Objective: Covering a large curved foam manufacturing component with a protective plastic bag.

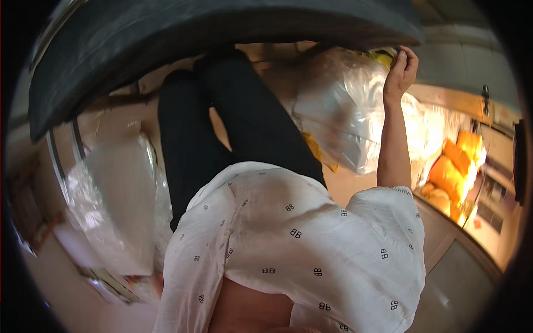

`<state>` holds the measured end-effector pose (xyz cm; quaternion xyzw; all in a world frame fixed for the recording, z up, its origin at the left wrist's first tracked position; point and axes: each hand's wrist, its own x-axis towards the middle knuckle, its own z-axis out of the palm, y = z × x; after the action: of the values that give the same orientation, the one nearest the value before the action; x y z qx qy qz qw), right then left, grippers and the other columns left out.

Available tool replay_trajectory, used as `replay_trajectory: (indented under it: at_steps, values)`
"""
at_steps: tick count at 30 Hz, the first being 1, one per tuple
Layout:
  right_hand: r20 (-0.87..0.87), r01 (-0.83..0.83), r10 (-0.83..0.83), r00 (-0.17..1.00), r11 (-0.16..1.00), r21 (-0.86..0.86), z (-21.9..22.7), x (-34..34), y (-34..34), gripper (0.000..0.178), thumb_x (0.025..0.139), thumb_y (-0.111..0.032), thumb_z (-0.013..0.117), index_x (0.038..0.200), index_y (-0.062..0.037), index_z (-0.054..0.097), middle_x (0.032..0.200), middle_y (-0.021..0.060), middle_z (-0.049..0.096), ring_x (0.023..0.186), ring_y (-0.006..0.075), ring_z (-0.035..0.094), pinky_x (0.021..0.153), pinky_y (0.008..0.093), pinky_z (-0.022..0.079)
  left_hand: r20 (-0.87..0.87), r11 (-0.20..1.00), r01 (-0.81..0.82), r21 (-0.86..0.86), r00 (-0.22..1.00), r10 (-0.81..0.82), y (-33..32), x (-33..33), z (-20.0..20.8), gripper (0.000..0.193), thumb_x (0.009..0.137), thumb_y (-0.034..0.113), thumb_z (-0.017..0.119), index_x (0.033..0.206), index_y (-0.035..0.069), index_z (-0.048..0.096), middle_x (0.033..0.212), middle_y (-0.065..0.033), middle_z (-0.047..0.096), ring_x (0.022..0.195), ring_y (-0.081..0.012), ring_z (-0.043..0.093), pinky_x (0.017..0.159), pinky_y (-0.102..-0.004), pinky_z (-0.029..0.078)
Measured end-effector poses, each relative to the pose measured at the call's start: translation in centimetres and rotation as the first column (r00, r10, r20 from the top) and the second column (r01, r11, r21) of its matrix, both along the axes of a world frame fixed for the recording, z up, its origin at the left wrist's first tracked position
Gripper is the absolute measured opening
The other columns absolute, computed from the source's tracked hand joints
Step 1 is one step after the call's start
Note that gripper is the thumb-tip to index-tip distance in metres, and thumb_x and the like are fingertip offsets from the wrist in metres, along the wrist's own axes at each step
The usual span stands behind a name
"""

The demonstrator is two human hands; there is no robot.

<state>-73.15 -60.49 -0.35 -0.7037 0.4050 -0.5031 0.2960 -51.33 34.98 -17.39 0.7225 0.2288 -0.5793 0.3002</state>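
Observation:
My right hand [402,69] is raised at the upper right, its forearm bare below it. The fingers are curled in, just under the right end of a large dark, curved surface [222,25]; what they hold, if anything, is hidden. Just left of those fingertips, a yellow-green item [383,57] peeks out above a big bundle wrapped in clear plastic [338,116]. My left hand is out of the picture; only a bit of bare skin shows beside my white patterned shirt [300,222].
More plastic-wrapped stuff [119,200] stands left of my legs in black trousers [194,127]. Brightly lit orange-yellow bundles [452,172] lie at the far right. Below them is a pale panelled cabinet or door [455,266]. A yellow cloth-like piece [316,149] lies near my knee.

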Motion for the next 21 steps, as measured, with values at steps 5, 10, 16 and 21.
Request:
replay_trajectory:
  at_steps: [5, 10, 16, 21]
  values:
    - [-0.144, 0.366, -0.380, 0.914, 0.924, -0.116, -7.6, -14.7, -8.9, 0.016, 0.090, -0.015, 0.048, 0.096, -0.0032, 0.058, 0.077, 0.0035, 0.057, 0.067, 0.0109, 0.051, 0.061, 0.0225, 0.041, 0.487, 0.675, 0.446, 0.589, 0.470, -0.736, -24.1, 17.1, 13.4, 0.041, 0.090, 0.035, 0.046, 0.071, 0.000, 0.058, 0.061, -0.0114, 0.060, 0.048, -0.0190, 0.058, 0.049, -0.0338, 0.046]
    - [-0.317, 0.460, -0.349, 0.882, 0.781, 0.422, -19.2, -17.6, -11.4, 0.029, 0.087, -0.030, 0.051, 0.093, -0.0030, 0.060, 0.074, 0.0109, 0.062, 0.069, 0.0202, 0.059, 0.067, 0.0330, 0.047, 0.846, 0.780, 0.341, 0.525, -0.309, -0.435, -45.9, 16.7, 23.4, 0.026, 0.093, 0.024, 0.050, 0.089, 0.001, 0.062, 0.065, -0.0082, 0.054, 0.059, -0.0125, 0.049, 0.058, -0.0264, 0.043]
    - [-0.915, 0.747, -0.147, 0.376, 0.632, 0.206, -25.6, -17.0, -4.0, 0.045, 0.085, -0.043, 0.050, 0.095, -0.0008, 0.060, 0.097, 0.0228, 0.062, 0.092, 0.0384, 0.060, 0.081, 0.0461, 0.045, 0.808, 0.671, 0.546, 0.501, -0.573, -0.137, -58.8, 15.9, 24.1, 0.013, 0.089, 0.010, 0.057, 0.087, -0.001, 0.062, 0.067, -0.0078, 0.055, 0.059, -0.0103, 0.048, 0.057, -0.0219, 0.042]
    - [-0.932, 0.726, -0.018, 0.362, 0.632, 0.270, -24.5, -22.0, -0.8, 0.041, 0.086, -0.038, 0.050, 0.100, 0.0002, 0.058, 0.093, 0.0217, 0.063, 0.085, 0.0343, 0.063, 0.077, 0.0429, 0.048, 0.728, 0.608, 0.583, 0.539, -0.685, 0.012, -67.0, 16.0, 23.9, 0.012, 0.089, 0.008, 0.056, 0.085, -0.003, 0.061, 0.066, -0.0066, 0.052, 0.058, -0.0088, 0.045, 0.056, -0.0199, 0.040]
